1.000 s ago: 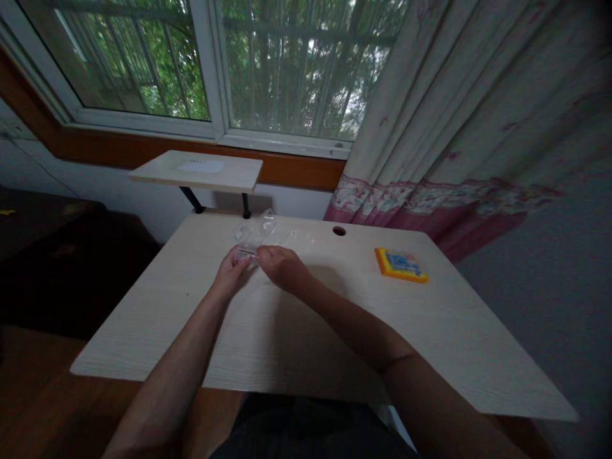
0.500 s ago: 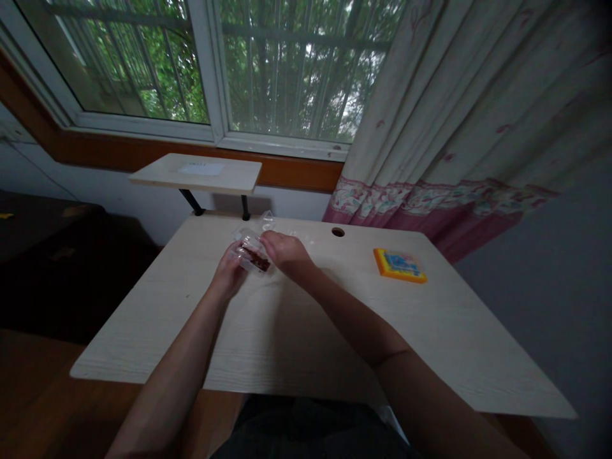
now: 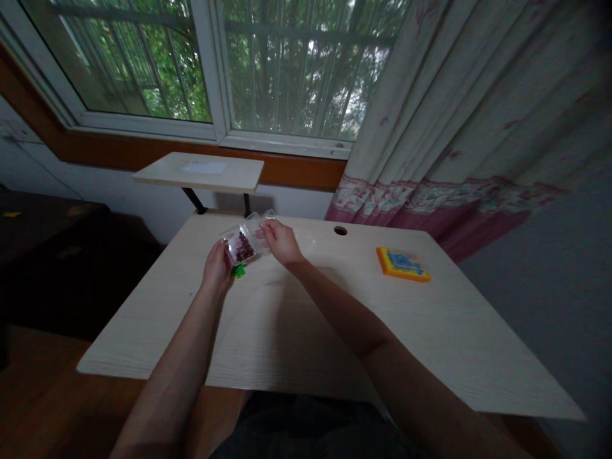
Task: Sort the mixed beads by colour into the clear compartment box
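My left hand [image 3: 217, 266] is closed round the left side of a small clear plastic box [image 3: 231, 245]. Dark red small pieces [image 3: 243, 247] lie heaped in its right part; I cannot make out their exact kind. My right hand [image 3: 282, 241] pinches a clear plastic lid [image 3: 258, 231] at the box's right side, swung away from the box. Whether the two are hinged together is hard to see. Just below the box, beside my left fingers, bright green pieces [image 3: 238, 271] rest on the table.
The pale wooden table [image 3: 287, 344] carries a yellow-orange framed toy [image 3: 404, 264] with a blue face on the right. A round cable hole [image 3: 340, 231] is near the back edge. A raised shelf [image 3: 201, 172] with a paper label stands at the back left, below the window.
The box has shifted slightly left and turned, so the red pieces show more plainly. The clear lid now stands out to the right. Green pieces below the box have come into view.
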`<state>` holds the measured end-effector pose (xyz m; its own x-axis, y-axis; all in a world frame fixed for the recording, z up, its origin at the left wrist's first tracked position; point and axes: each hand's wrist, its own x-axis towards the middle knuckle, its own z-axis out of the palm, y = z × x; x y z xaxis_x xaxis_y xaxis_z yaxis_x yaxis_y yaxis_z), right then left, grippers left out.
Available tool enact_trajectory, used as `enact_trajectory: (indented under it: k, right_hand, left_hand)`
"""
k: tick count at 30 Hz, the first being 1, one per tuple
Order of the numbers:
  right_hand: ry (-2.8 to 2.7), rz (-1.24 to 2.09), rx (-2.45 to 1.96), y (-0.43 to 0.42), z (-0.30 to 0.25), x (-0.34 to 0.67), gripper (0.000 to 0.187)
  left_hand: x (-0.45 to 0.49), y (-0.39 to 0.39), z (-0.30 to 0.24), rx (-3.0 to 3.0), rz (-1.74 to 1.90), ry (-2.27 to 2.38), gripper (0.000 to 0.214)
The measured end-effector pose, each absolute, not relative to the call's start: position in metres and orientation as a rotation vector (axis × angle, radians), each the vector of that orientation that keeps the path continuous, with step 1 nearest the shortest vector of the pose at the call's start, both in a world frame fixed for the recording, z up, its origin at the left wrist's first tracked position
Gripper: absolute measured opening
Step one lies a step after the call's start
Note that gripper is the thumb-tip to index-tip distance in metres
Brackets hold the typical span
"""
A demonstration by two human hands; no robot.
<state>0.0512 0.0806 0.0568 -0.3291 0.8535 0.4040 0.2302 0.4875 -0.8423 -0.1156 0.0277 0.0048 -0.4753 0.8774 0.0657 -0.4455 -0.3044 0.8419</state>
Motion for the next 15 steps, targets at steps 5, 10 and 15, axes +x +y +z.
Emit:
enact_trajectory:
  k: [5,10,15]
  right_hand:
    - [-1.829,0.983,-0.863,0.085,0.033,0.037,0.021]
    - [-1.806,1.099,-0.827,0.083,0.012,0.032,0.024]
    - [-1.768,1.132,-0.837,0.078,0.0,0.037,0.022]
  left_hand:
    - [-0.126,0.024,0.005,0.669,1.914,1.061,0.035]
    - [-0.132,0.025,0.0,0.682,1.932,1.118,0.034]
    - [-0.13,0.032,-0.009,0.686,1.893,1.153,0.028]
